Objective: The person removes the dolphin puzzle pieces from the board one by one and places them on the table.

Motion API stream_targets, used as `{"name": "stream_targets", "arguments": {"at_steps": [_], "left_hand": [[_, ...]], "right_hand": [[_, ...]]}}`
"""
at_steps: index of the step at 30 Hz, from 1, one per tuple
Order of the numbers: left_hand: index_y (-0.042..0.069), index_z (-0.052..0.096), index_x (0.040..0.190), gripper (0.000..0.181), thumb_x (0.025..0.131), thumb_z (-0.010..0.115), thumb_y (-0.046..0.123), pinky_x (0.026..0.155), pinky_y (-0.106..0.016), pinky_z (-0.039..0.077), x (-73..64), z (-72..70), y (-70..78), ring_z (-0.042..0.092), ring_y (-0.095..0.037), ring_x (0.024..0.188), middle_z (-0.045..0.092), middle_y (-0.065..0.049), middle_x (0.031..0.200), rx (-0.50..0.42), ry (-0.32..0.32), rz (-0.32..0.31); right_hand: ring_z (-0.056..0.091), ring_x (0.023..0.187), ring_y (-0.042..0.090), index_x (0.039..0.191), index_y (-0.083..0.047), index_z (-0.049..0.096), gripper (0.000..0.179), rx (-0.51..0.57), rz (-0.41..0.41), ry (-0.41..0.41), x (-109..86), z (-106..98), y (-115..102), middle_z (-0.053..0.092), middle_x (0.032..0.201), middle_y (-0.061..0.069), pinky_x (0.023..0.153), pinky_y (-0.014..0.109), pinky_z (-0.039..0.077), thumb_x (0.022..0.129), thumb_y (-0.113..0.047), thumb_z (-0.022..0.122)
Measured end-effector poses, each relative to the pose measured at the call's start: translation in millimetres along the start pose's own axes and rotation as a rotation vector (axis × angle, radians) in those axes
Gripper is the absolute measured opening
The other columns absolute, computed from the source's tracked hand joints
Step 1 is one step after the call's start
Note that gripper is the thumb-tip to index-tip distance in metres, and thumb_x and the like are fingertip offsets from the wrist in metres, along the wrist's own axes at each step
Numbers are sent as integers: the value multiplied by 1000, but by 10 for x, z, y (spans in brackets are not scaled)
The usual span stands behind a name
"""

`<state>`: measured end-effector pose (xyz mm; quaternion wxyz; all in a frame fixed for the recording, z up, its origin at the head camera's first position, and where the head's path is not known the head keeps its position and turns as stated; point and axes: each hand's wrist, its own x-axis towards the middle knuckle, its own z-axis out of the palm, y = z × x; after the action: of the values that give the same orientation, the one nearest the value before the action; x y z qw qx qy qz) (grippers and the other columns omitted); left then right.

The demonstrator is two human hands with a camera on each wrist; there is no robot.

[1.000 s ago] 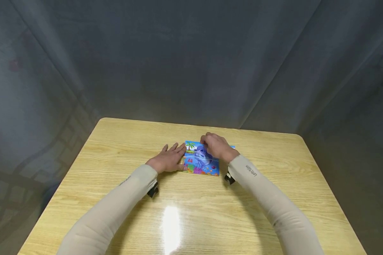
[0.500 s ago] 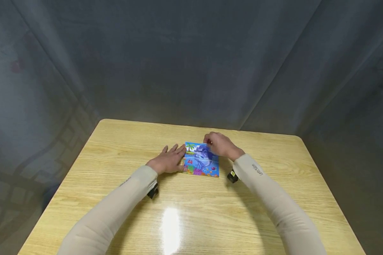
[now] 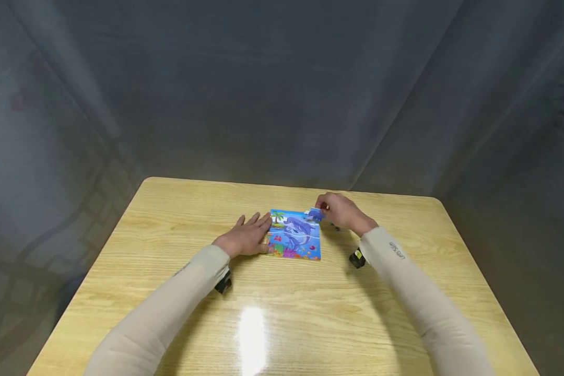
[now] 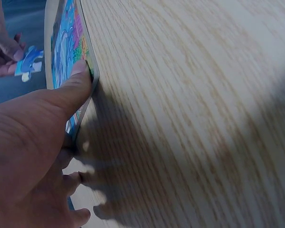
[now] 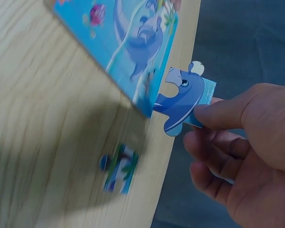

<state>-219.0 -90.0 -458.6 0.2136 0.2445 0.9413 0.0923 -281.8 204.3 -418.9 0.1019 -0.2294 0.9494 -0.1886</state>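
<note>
A dolphin picture puzzle board (image 3: 293, 237), blue with a palm tree and corals, lies flat on the table. At its left edge rests my left hand (image 3: 246, 237), fingers spread, the thumb (image 4: 78, 76) touching the near left corner in the left wrist view. Over the board's far right corner my right hand (image 3: 345, 211) pinches a jigsaw piece (image 5: 183, 95) printed with a dolphin's head and eye, between thumb and fingers. Below that hand, a second jigsaw piece (image 5: 121, 168), green, white and blue, lies blurred on the table in the right wrist view.
The pale wooden table (image 3: 282, 313) has its far edge a short way behind the board. Dark grey curtains (image 3: 282, 94) hang behind the table and at both sides. Small dark bits (image 3: 335, 226) show beside the right hand.
My right hand has moved right, off the board's upper middle, and the jigsaw piece now shows in its fingers. More of the dolphin picture is visible. The left hand stays at the board's edge.
</note>
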Motion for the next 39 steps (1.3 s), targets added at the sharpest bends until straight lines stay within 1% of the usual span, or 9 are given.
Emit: {"name": "stream_targets", "arguments": {"at_steps": [6, 16, 22, 27, 33, 39], "left_hand": [[10, 13, 173, 94, 105, 56, 60, 135, -67, 8, 6, 16, -23, 5, -37, 170, 3, -7, 183, -1, 0, 7], [12, 12, 173, 95, 105, 56, 61, 135, -67, 9, 19, 9, -38, 5, -37, 169, 2, -6, 183, 11, -2, 3], [12, 12, 173, 95, 105, 56, 61, 135, -67, 8, 11, 1, -43, 5, -37, 170, 2, -6, 183, 11, -5, -3], [11, 13, 173, 95, 105, 56, 61, 135, -67, 7, 9, 1, -39, 5, -37, 170, 2, -6, 183, 10, -4, -2], [12, 12, 173, 95, 105, 54, 62, 136, -66, 7, 11, -3, -39, 4, -36, 170, 1, -6, 183, 23, -10, -6], [12, 12, 173, 94, 105, 54, 61, 135, -67, 7, 1, -9, -40, 4, -36, 170, 1, -6, 183, 17, -10, -6]], "right_hand": [[71, 96, 28, 109, -2, 76, 17, -10, 25, 8, -95, -57, 208, 77, 108, 17, 88, 49, 59, 104, -2, 60], [69, 93, 29, 104, -1, 74, 15, -3, 59, 31, -283, -166, 516, 76, 104, 18, 83, 49, 57, 104, -1, 59], [67, 90, 28, 103, 0, 74, 15, 2, 83, 28, -405, -240, 645, 75, 103, 19, 80, 47, 55, 103, 1, 58], [63, 85, 25, 102, 3, 73, 15, 4, 90, 28, -493, -286, 745, 74, 99, 19, 76, 42, 53, 100, 3, 58], [58, 79, 22, 102, 5, 72, 14, 21, 107, 17, -535, -279, 857, 72, 96, 18, 70, 33, 48, 100, 5, 58], [56, 80, 21, 102, 3, 72, 12, 15, 117, 1, -511, -234, 908, 72, 96, 17, 71, 33, 47, 101, 4, 60]]}}
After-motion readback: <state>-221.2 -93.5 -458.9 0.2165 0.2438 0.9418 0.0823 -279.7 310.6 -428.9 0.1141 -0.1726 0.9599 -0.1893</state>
